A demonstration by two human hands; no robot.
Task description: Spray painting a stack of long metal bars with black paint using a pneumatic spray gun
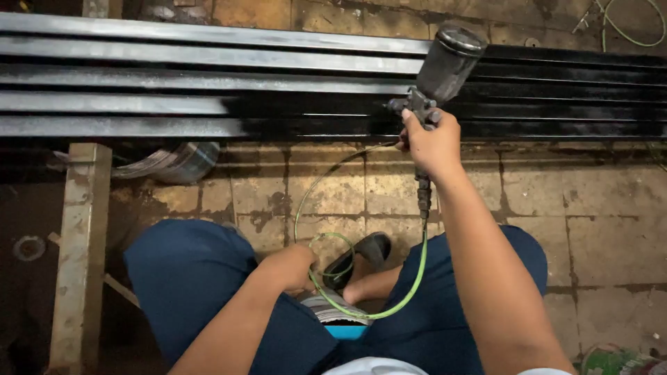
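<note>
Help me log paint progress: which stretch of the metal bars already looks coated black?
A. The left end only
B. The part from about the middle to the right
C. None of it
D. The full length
B. The metal bars are bare grey on the left and glossy black from about the middle rightward, where the right hand holds the spray gun.

Dark blue cloth trousers (pixel 187 278) cover both legs, lower centre of frame. Forearms bare, no sleeves, watch or gloves visible. Black open sandal (pixel 361 258) on foot, centre bottom. White garment edge (pixel 375 366) at bottom margin.
</note>
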